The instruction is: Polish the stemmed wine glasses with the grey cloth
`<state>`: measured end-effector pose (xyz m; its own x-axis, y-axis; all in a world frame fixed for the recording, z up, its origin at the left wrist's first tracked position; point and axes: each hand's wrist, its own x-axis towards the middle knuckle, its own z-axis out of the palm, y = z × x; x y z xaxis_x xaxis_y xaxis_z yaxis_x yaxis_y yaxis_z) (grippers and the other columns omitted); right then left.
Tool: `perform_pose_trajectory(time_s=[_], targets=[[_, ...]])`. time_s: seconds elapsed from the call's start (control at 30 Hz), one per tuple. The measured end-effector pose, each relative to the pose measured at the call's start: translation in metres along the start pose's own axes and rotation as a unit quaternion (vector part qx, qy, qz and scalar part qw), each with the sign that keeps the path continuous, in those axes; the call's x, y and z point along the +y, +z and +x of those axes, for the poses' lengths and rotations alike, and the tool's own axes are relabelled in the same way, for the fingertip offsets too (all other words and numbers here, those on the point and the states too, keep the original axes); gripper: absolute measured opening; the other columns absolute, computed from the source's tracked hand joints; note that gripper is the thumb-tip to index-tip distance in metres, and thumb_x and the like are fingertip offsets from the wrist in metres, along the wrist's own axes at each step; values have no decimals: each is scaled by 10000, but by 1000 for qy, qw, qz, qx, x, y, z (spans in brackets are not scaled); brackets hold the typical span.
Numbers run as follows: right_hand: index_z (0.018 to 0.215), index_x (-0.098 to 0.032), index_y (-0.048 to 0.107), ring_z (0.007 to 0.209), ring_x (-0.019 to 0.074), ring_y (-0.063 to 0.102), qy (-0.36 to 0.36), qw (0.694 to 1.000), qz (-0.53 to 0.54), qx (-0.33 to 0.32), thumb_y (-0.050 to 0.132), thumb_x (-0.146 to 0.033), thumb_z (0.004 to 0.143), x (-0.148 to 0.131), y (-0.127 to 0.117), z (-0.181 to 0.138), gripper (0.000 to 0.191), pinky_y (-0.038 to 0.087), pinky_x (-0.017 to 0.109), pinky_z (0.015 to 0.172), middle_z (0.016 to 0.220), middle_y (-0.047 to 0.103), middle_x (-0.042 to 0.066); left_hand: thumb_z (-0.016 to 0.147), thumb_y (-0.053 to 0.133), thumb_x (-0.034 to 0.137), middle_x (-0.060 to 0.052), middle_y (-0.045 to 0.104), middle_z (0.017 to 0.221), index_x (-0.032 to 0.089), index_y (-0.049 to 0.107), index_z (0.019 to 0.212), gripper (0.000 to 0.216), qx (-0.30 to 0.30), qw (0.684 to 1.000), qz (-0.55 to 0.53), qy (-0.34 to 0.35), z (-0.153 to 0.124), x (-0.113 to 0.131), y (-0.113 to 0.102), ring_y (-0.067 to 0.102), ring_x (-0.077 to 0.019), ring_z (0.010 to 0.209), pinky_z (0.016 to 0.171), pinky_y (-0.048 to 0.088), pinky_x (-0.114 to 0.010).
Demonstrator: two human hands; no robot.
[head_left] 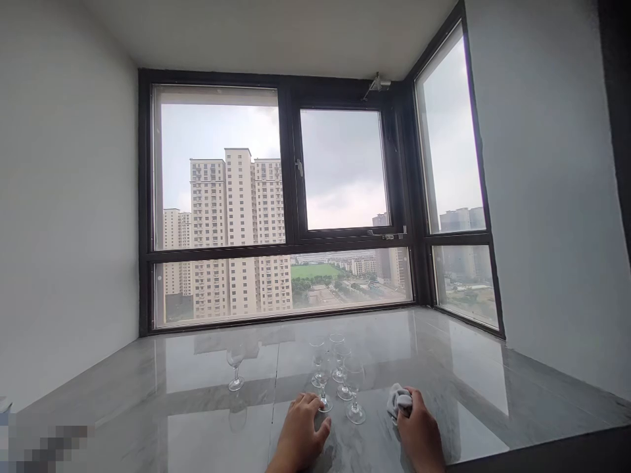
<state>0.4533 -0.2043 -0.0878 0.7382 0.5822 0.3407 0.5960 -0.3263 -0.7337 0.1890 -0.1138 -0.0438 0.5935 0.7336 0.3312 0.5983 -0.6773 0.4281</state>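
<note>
My left hand [302, 430] rests on the grey marble sill [197, 407], fingers curled, its fingertips at the base of a small stemmed glass [323, 387]. My right hand [419, 430] is closed on a crumpled grey cloth [398, 399] that lies on the sill. Between the hands stands another clear stemmed glass [354, 391]. Several more glasses [338, 358] cluster just behind. One glass [235, 368] stands apart to the left.
A wide bay window with dark frames [290, 249] runs along the far edge and turns the corner on the right. White walls [64, 230] close in both sides. The sill's near edge [542, 450] drops off at the lower right.
</note>
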Motion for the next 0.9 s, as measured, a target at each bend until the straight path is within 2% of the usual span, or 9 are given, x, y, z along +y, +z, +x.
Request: perform_pose_trajectory(time_s=[0.23, 0.6, 0.9], targets=[[1145, -221, 495, 856, 252, 681, -13, 1000, -13, 17, 373, -225, 888, 1, 2, 0, 285, 433, 275, 662, 980, 707, 102, 843, 528, 385, -42, 671, 1114, 237, 683, 1013, 274, 17, 1000, -1, 0, 1, -2, 1, 553, -238, 1102, 971, 382, -314], [1145, -221, 499, 869, 259, 674, -10, 1000, -16, 12, 374, -211, 893, -1, 1, -1, 281, 431, 284, 673, 990, 705, 101, 832, 545, 390, -33, 665, 1182, 247, 692, 1069, 314, 7, 1000, -4, 8, 1, -5, 4, 537, -236, 1138, 1010, 361, -316], [1173, -207, 499, 847, 256, 678, -16, 1000, -1, -2, 366, -225, 897, 2, 1, 2, 307, 430, 280, 654, 1006, 706, 119, 837, 528, 370, -18, 665, 1163, 246, 684, 1043, 287, 0, 1000, 7, -12, 1, -1, 2, 530, -219, 1132, 1002, 352, -292]])
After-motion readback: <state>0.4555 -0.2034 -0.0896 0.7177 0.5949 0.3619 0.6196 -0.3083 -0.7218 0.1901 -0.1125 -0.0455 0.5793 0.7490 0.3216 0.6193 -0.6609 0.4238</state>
